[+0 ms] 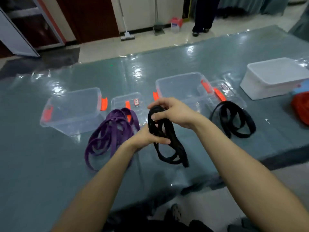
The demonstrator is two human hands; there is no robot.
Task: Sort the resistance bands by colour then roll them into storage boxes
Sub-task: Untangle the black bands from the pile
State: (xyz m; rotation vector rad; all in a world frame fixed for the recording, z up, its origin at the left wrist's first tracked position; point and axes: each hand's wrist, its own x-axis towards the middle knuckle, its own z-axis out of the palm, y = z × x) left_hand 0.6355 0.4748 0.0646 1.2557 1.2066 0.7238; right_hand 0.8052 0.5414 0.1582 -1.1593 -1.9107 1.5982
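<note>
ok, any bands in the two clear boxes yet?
No, the left clear box and right clear box hold no bands; the purple bands lie on the mat.

Two clear storage boxes are standing, the left clear box and the right clear box, and two lids are lying by them, the left lid and the right lid. One white box is sitting apart. Bands are showing in four lots: one purple heap, one black bundle, one black loop, one red heap. Two hands are showing, left hand and right hand
</note>
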